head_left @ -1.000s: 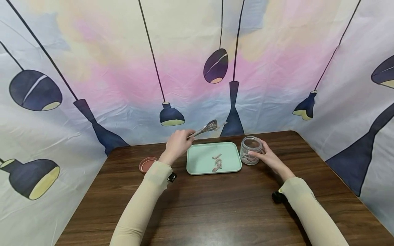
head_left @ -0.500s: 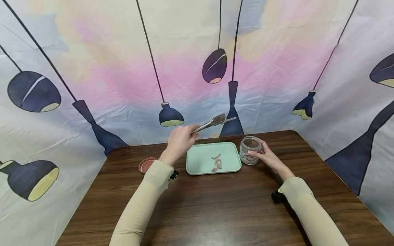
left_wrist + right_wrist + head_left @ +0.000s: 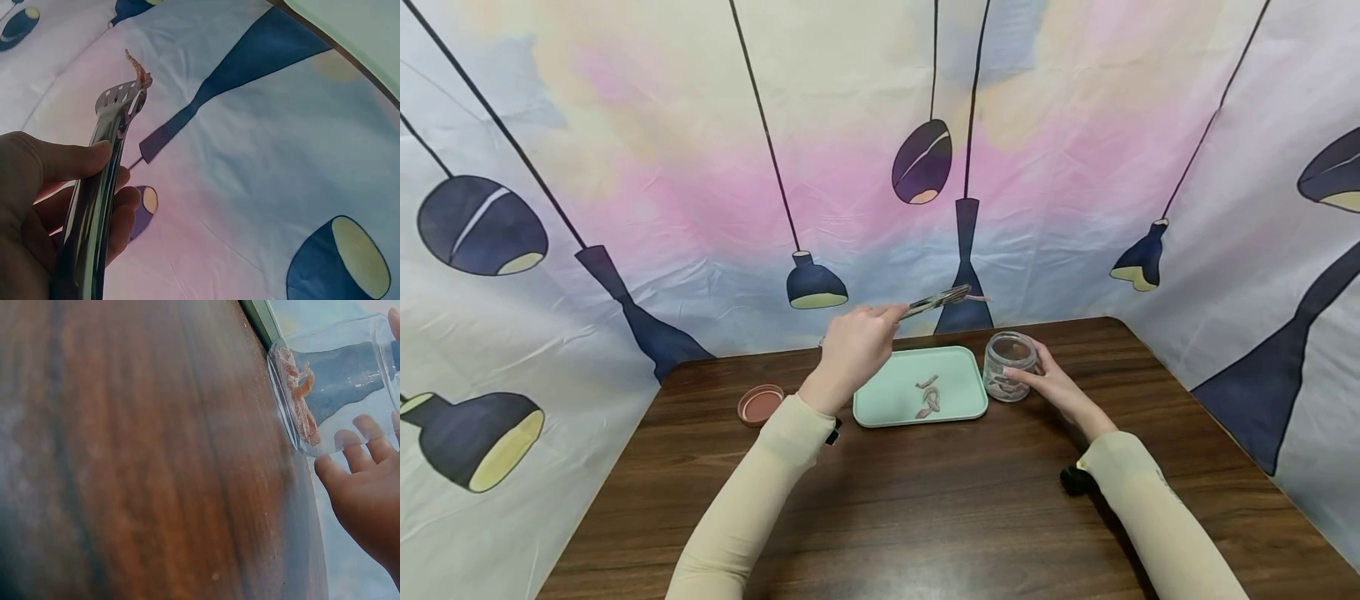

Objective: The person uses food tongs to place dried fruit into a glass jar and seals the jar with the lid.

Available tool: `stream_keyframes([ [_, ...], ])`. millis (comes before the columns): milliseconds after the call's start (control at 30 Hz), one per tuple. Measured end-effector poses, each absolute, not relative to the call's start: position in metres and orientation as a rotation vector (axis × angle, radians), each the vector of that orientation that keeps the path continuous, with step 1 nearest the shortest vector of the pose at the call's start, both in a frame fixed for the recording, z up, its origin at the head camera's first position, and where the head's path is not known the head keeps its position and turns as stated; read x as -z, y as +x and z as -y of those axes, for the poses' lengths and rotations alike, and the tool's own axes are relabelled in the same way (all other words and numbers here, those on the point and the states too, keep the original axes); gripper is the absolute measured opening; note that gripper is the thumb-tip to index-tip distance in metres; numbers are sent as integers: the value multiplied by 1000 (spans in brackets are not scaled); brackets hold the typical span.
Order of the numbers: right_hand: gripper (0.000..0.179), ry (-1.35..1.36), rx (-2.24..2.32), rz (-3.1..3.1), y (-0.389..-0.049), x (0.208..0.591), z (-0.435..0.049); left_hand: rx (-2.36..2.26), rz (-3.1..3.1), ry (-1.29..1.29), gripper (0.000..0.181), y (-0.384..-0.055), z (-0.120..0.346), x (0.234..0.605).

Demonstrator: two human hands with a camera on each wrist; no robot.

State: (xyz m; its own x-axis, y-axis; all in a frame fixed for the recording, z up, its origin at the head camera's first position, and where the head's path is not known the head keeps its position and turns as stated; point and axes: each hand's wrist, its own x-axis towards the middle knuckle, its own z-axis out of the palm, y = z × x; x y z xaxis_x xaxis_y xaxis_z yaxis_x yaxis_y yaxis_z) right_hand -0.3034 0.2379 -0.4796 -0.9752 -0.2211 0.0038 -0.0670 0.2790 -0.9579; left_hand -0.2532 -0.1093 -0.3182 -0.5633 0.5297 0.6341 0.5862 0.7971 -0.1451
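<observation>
My left hand (image 3: 859,350) grips metal tongs (image 3: 94,206), raised over the far side of the pale green tray (image 3: 883,396). A thin, twisted, pinkish-brown strip (image 3: 139,70) is pinched in the slotted tips and sticks out beyond them. Fingers and thumb of my right hand (image 3: 1058,385) hold the side of an open clear jar (image 3: 1006,360), upright on the table just right of the tray. Similar strips (image 3: 301,412) lie at the jar's bottom, seen in the right wrist view. Several more strips (image 3: 931,400) rest on the tray.
A reddish round lid (image 3: 762,405) lies on the brown wooden table (image 3: 925,508), left of the tray and near my left forearm. Behind the table's far edge hangs a cloth backdrop (image 3: 700,167) with painted lamps.
My left hand has moved right with the tongs, bringing the strip nearer to above the jar. My right hand and the jar have stayed in place.
</observation>
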Motion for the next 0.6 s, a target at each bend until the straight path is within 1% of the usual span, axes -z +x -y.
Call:
stream_keyframes([
  [433,97,-272,1808,-2384,-302,480,-237,-6,2198,-886,33,-253,87,330],
  [600,96,-271,1811,-2386,-302,480,-238,-89,2210,-907,37,-254,77,335],
])
